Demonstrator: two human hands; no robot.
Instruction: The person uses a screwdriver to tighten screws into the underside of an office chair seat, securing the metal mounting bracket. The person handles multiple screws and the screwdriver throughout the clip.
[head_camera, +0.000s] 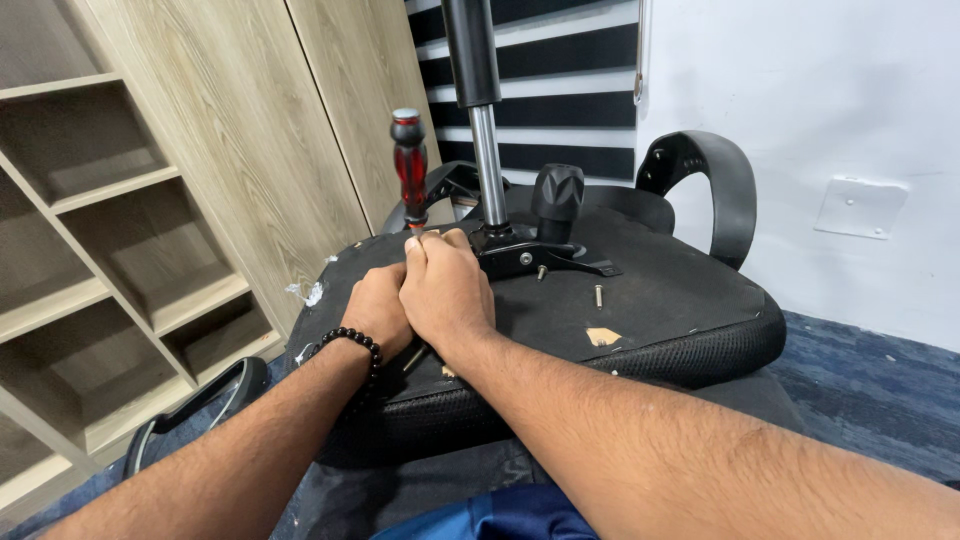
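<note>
- Your right hand lies over your left hand, so you can't tell what the left fingers grip.
- The screwdriver tip is hidden behind your right fingers.
- The gas cylinder runs off the top edge.
- The lower armrest is partly hidden by your left forearm.
- Both forearms are cut off at the bottom edge.
- The shelves run off the left edge.

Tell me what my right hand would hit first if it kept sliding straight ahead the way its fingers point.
Probably the black metal mechanism plate at the foot of the gas lift column; the right hand seems almost touching it, though depth is unclear.
</note>
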